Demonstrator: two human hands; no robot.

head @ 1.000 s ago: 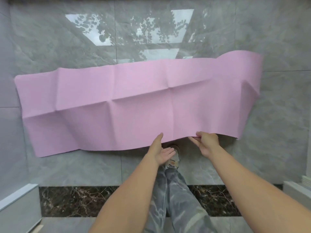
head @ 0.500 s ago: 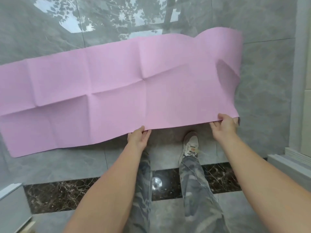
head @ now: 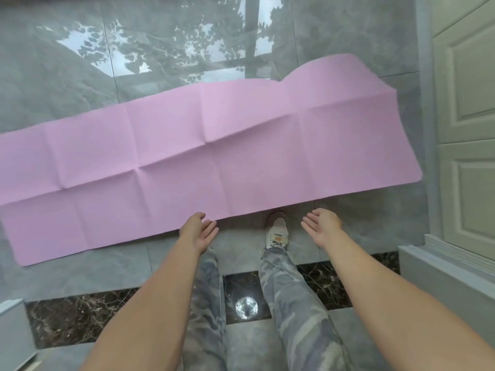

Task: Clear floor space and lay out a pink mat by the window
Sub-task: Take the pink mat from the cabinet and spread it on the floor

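Note:
The pink mat (head: 203, 156) lies spread across the grey tiled floor (head: 80, 76), creased in a grid of fold lines. Its far right part still bulges upward. My left hand (head: 199, 230) hovers open, palm up, just at the mat's near edge. My right hand (head: 322, 227) is open too, palm up, a little short of the near edge and holding nothing. My right foot in a white shoe (head: 277, 231) stands between the hands, its toe at the mat's edge.
A cream panelled door (head: 466, 103) and a white skirting ledge (head: 442, 266) bound the right side. A dark marble strip (head: 80, 317) crosses the floor near me. A white block (head: 13, 330) stands at the lower left. Window light reflects on the tiles beyond the mat.
Both hands have let go of the mat's near edge and opened. The mat has dropped flatter onto the floor, its right end unfolded outward toward the door.

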